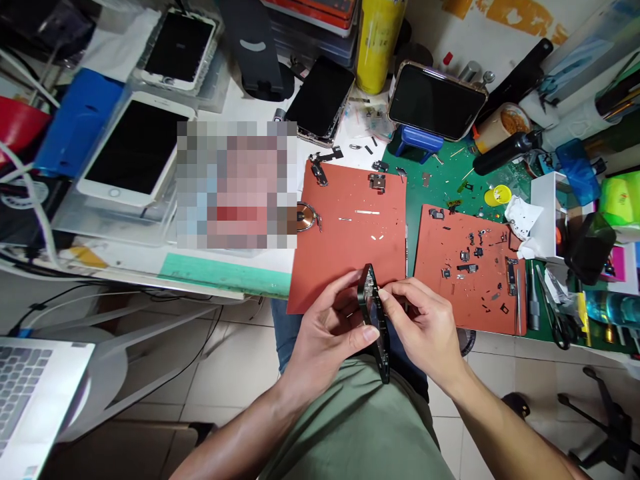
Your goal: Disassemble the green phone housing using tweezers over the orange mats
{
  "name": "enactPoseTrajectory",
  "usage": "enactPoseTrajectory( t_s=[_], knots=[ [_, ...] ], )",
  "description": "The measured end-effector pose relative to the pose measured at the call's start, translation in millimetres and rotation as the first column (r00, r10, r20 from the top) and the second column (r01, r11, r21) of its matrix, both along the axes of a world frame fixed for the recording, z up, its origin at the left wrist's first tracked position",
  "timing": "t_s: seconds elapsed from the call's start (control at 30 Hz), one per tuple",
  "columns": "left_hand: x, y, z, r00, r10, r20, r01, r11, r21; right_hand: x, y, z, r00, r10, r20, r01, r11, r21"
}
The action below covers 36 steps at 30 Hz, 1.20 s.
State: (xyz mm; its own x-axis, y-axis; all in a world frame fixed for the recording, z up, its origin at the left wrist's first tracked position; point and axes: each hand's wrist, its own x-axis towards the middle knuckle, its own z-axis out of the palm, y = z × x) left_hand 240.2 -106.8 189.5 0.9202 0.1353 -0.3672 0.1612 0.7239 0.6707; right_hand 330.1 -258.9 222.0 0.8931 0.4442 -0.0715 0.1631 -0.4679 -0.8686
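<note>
A dark phone housing (374, 313) is tilted on edge above my lap, its inner side with small parts turned to the right. My left hand (330, 333) grips it from the left, thumb across the near edge and fingers behind. On the other side, the thumb and index finger of my right hand (425, 323) are pinched together against the inner face near its upper end. Whatever lies between those fingertips is too small or hidden to make out. Beyond the hands, a red-brown mat (350, 260) bears small phone parts, among them a camera module (377, 182) and a copper coil (305, 217).
A second red-brown mat (430, 300) holds several tiny parts, with tweezers (519, 297) and scissors (560, 317) near its right side. A phone (437, 100) rests on a blue stand (417, 143). White-framed phones (131, 150) lie left; a laptop (40, 400) stands lower left.
</note>
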Motion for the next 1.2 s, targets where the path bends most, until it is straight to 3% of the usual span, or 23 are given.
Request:
enactPoseTrajectory(
  t_s=[0.5, 0.63, 0.77, 0.87, 1.0, 1.2],
  knots=[
    [1, -2, -4.5, 1.0, 0.009, 0.003, -0.009, 1.0, -0.002, 0, 2, -3.8, 1.0, -0.015, 0.01, 0.015, 1.0, -0.012],
    [3, -2, -3.8, 0.998, 0.04, -0.038, -0.041, 0.999, -0.025, 3, -2, -2.5, 0.983, -0.065, -0.174, 0.073, 0.997, 0.035],
    [6, -1, -2.1, 0.997, 0.048, -0.059, -0.052, 0.996, -0.071, 7, -1, -3.9, 0.904, -0.138, -0.405, 0.185, 0.98, 0.079],
    [6, 0, -1.5, 0.996, 0.066, -0.062, -0.071, 0.993, -0.094, 9, 2, -6.2, 0.867, -0.146, -0.476, 0.216, 0.972, 0.095],
    [6, 1, 0.1, 0.996, 0.068, -0.055, -0.074, 0.991, -0.115, 9, 1, -6.4, 0.865, -0.139, -0.481, 0.226, 0.966, 0.128],
    [8, 1, 0.7, 0.996, 0.042, -0.074, -0.049, 0.995, -0.092, 11, -4, -5.2, 0.939, -0.082, -0.335, 0.124, 0.987, 0.107]
  ],
)
